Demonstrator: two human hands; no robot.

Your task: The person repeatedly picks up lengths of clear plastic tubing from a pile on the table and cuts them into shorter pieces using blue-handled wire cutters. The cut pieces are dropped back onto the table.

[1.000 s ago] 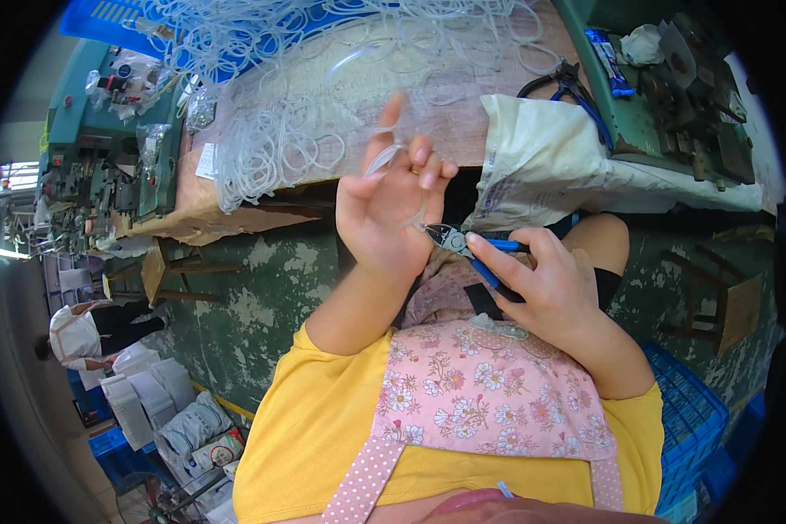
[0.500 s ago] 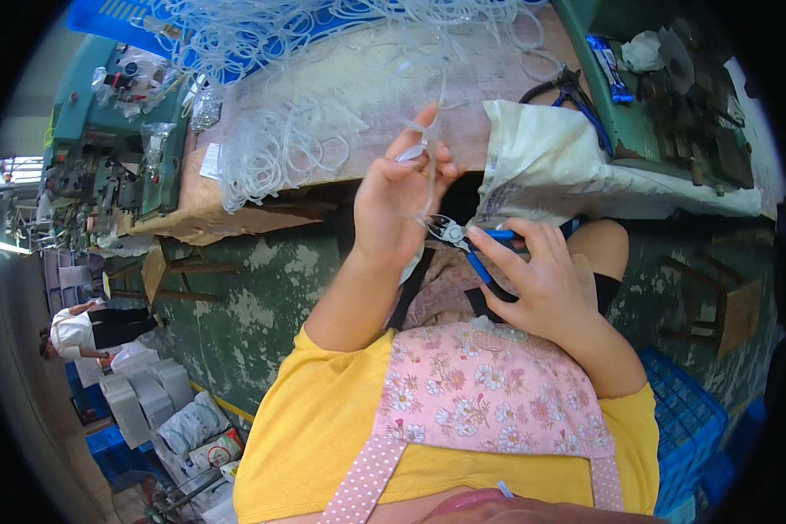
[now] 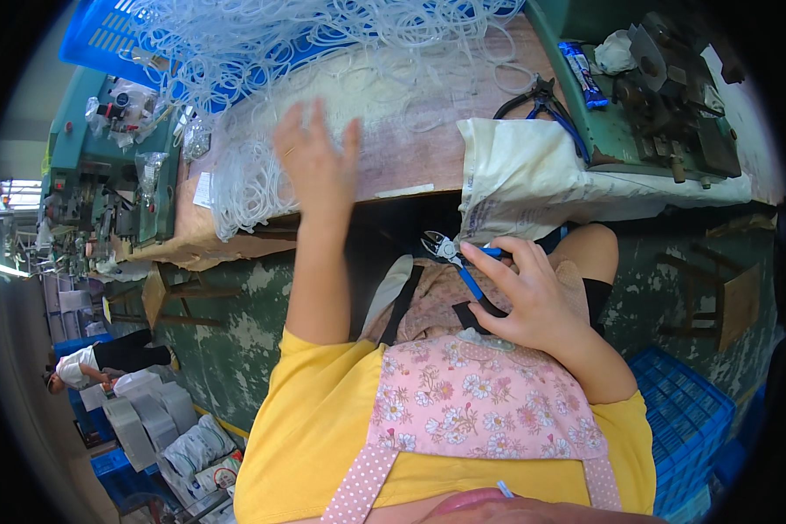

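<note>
Blue-handled cutting pliers [image 3: 465, 276] rest in my right hand [image 3: 533, 293] above my lap, with fingers wrapped round the grips and the jaws slightly parted. My left hand [image 3: 317, 166] is raised over the table's front edge, blurred by motion. Its fingers are spread and nothing shows in them. Just left of it lies a heap of clear looped tubing [image 3: 244, 183] on the table. More clear tubing [image 3: 341, 39] spills out of a blue basket [image 3: 83, 39] at the far side.
A second pair of pliers [image 3: 546, 98] lies at the table's right, behind a white sack [image 3: 515, 162] draped over the edge. Green machines [image 3: 616, 140] flank the table. Wooden stools [image 3: 734, 306] and a blue crate [image 3: 677, 419] stand on the floor. A person [image 3: 83, 367] is far left.
My left hand let go of the tubing strand it held and moved left toward the tubing heap. The strand is gone from the pliers' jaws; my right hand stays near its place.
</note>
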